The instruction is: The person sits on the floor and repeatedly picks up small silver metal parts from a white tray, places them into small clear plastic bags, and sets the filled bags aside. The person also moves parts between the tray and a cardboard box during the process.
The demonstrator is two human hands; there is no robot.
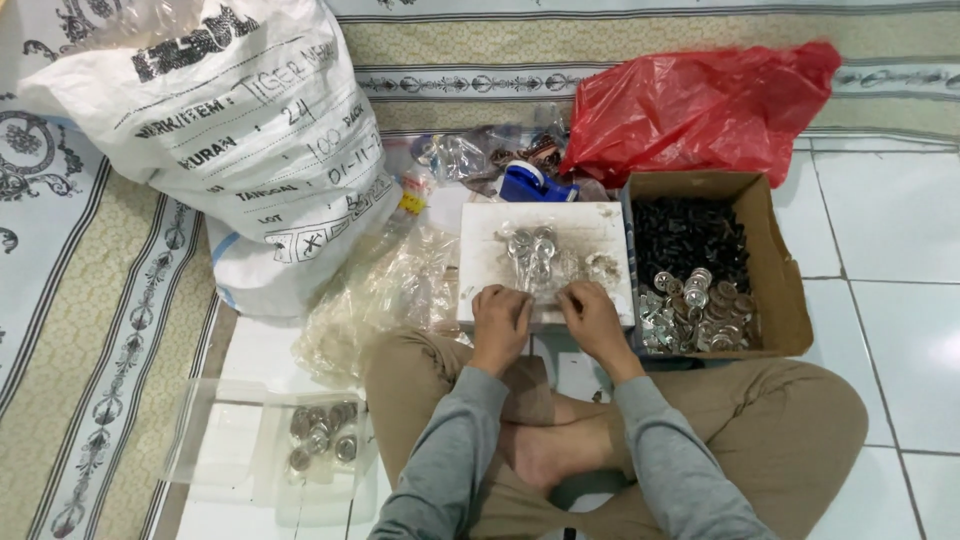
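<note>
- A clear plastic packet of round silver metal discs (533, 258) lies on a scuffed white square board (600, 228) on the floor.
- The left hand (500, 318) pinches the packet's near edge, fingers curled shut on it.
- The right hand (592, 314) does likewise (just beside it).
- A brown cardboard box (785, 290) of black and silver parts sits right of the board.
- A red plastic bag (700, 105) lies behind the box.

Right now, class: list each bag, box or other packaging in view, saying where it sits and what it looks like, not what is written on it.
White woven sack: upper left, bulging, dark handwriting and print.
Red plastic bag: top right, crumpled, glossy.
Cardboard box: right of the hands, open, brown, holding black and silver small parts.
Clear plastic bags: left of the white board, crinkled.
Clear tray: lower left, holding silver rings.
</note>
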